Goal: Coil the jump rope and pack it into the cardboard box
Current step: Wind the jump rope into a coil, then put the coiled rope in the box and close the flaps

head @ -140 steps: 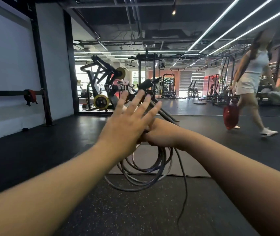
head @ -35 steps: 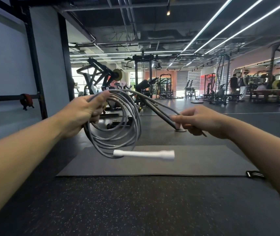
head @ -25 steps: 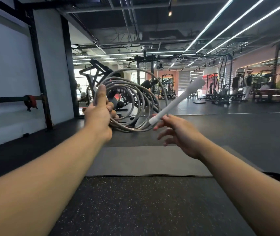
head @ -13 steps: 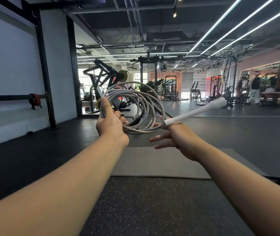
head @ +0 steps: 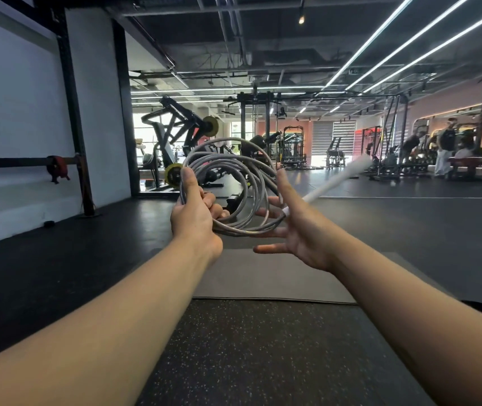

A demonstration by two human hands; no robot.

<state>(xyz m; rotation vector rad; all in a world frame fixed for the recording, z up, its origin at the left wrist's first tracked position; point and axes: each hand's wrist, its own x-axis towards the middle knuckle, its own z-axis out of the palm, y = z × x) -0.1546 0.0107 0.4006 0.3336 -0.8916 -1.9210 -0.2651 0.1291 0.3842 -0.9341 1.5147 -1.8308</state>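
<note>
1. The left hand (head: 194,221) grips the coiled grey jump rope (head: 234,186) at the coil's left side, thumb up along the loops, fingers curled round them.
2. The right hand (head: 298,232) is spread wide (fingers straight), against the coil's right side, where the white handle (head: 339,180) slants up and away to the right.
3. The coil hangs in the air above a grey mat (head: 263,276) on the dark speckled floor (head: 248,353).
4. Gym machines (head: 175,148) stand beyond.
</note>
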